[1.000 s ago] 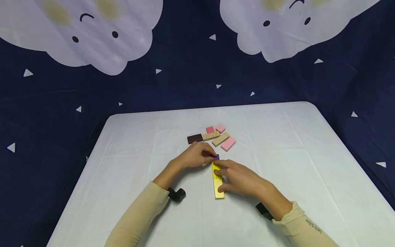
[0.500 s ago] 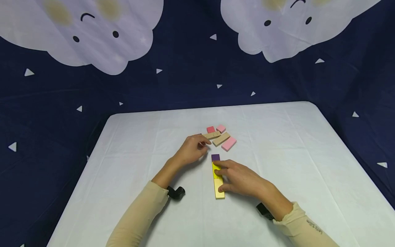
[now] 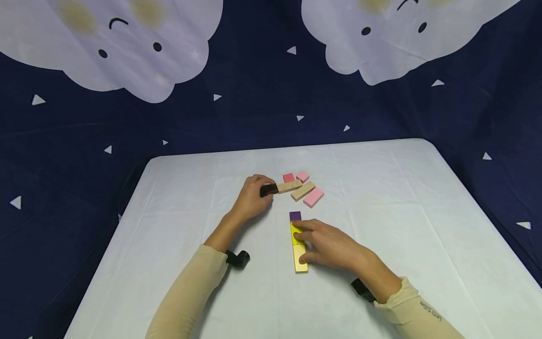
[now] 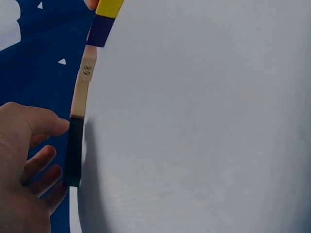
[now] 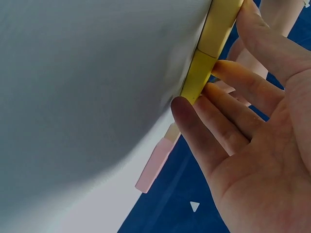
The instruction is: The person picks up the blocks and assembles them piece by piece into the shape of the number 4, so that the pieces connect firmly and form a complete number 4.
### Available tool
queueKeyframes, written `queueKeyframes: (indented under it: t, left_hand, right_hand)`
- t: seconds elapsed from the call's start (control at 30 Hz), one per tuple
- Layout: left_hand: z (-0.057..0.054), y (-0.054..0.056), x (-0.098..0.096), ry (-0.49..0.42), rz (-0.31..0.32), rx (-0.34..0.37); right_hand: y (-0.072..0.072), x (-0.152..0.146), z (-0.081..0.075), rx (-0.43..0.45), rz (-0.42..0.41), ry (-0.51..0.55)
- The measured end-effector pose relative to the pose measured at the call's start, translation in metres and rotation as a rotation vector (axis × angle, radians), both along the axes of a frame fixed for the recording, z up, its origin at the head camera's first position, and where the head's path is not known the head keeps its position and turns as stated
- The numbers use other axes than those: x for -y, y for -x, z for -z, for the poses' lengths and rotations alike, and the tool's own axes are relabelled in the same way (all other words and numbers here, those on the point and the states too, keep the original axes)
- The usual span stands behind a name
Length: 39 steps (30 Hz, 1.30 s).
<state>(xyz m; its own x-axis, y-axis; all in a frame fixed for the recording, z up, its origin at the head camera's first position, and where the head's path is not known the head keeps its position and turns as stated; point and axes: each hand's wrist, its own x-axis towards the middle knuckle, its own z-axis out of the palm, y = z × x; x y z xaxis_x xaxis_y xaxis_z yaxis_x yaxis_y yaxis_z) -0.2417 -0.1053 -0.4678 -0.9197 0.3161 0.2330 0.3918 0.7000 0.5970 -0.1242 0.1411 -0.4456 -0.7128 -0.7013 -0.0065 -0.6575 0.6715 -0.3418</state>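
Three blocks form a line near the middle of the tabletop (image 3: 372, 188): a purple block (image 3: 295, 216) toward the far edge, then a yellow block (image 5: 198, 74), then a pale yellow block (image 3: 298, 249). From my remote post I see the right hand (image 3: 332, 242) with its fingers spread, tips touching the two yellow pieces, clamped on nothing. Farther toward the far edge and left of the line, the left hand (image 3: 250, 200) has thumb and fingers curled about the dark block (image 3: 268, 189), thumb along its near side; how hard they press I cannot tell. Its right end seems to meet a wooden block (image 3: 290, 187); near that lie a second wooden block (image 3: 303, 191), a large pink block (image 3: 314, 197), a small pink block (image 3: 302, 176) and a red block (image 3: 288, 178).

I judge every piece light, stiff and hard to break, with smooth faces that may slide easily. I'd take the dark one across its narrow width, toward its free left end, so its neighbour isn't nudged. Pressing the line sideways could skew it.
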Motion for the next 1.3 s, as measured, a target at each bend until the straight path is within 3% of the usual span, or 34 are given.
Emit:
queueKeyframes:
  t: [0.23,0.57,1.03,1.3]
  left_hand:
    - [0.007,0.004,0.003,0.021,-0.012,0.032]
    - [0.006,0.005,0.004,0.056,-0.014,0.07]
    - [0.006,0.007,0.008,0.049,-0.002,0.049]
    - [0.003,-0.001,0.011,0.04,0.062,0.024]
  right_hand:
    - [-0.001,0.0,-0.001,0.001,0.002,0.009]
    - [-0.001,0.001,-0.001,0.013,0.002,0.008]
    - [-0.001,0.001,0.0,0.013,0.008,0.015]
    - [-0.002,0.001,0.0,0.007,0.009,0.013]
